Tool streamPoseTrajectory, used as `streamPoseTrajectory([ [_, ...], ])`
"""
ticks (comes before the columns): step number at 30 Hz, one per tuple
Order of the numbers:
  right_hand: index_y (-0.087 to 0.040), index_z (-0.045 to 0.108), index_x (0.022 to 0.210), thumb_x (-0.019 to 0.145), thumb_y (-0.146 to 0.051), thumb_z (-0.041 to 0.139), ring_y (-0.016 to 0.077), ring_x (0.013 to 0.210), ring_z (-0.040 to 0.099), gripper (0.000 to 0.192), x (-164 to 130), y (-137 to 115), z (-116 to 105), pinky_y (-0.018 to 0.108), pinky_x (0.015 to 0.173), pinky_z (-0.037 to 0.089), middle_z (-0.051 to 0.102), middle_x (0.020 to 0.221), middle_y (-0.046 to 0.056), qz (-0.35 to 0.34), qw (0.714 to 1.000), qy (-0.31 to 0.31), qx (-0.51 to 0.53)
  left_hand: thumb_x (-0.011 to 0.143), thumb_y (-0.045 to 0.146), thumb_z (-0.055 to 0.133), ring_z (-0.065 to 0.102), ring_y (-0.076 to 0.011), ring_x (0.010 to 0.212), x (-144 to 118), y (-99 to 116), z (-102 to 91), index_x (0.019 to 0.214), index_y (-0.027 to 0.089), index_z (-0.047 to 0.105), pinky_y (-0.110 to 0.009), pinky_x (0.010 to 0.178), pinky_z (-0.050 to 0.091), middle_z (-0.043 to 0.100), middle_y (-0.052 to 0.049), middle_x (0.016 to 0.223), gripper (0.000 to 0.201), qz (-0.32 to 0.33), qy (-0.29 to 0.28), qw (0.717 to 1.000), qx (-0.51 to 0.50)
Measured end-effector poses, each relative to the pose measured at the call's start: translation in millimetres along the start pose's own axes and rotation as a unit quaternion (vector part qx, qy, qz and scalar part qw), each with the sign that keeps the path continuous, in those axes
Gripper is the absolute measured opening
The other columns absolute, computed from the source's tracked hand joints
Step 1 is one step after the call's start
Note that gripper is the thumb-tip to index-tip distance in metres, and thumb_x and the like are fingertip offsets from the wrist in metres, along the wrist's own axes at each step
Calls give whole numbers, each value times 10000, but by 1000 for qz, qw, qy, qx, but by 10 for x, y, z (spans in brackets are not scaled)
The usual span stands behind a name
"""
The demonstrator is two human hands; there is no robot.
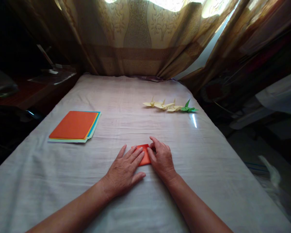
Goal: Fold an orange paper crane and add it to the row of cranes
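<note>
We've got both hands down on a small folded orange paper, which lies flat on the white-clothed table, near the front edge & approx. centred. Our left hand is spread flat, palm down, fingers together & pressing on the paper's left part, thumb out on the cloth; it grips nothing. Our right hand sits just beside it at the paper's right edge, fingers loosely curled, tips touching the paper, index stretched fwd; whether it pinches the edge we can't tell. The two hands nearly touch over the paper. To the left, well apart, lies a stack of coloured sheets, orange on top w/ yellow, blue & pale edges showing beneath. Farther back on the right, a row of folded paper cranes, pale yellow, w/ a green crane at its right end. Patterned curtains hang behind the table.
</note>
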State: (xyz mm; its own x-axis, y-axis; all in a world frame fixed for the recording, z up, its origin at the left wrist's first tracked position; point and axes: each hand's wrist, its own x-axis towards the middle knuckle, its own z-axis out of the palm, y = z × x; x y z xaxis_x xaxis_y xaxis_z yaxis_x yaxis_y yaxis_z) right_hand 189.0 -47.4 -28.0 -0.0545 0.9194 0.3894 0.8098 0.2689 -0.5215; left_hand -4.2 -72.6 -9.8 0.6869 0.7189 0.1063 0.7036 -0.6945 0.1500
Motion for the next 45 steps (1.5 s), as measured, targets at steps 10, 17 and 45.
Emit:
streamPoseTrajectory([
  [10,-174,545,1249,871,-213,501,202,849,627,383,-42,30,-22,363,837,463,694,924,59,-12,999,12,33,1022,437,333,404,-236,1384,27,3,-18,1432,229,456,-495,1201,75,490,-54,1467,476,-34,8,999,-36],
  [17,-160,514,1323,881,-309,559,280,1266,480,469,-271,8,-134,449,1046,366,560,1355,151,-42,995,-30,-86,1018,340,388,453,-227,1347,77,8,-12,1334,272,557,-565,1176,128,561,-46,1405,365,-76,24,993,-92],
  [45,-154,414,1457,956,-369,461,274,1430,308,547,-391,-106,-288,551,1169,172,398,1516,126,-129,970,-166,-123,964,322,484,418,-262,1373,72,-135,-75,1408,226,482,-570,1158,213,493,-94,1462,454,-72,-32,991,-110],
])
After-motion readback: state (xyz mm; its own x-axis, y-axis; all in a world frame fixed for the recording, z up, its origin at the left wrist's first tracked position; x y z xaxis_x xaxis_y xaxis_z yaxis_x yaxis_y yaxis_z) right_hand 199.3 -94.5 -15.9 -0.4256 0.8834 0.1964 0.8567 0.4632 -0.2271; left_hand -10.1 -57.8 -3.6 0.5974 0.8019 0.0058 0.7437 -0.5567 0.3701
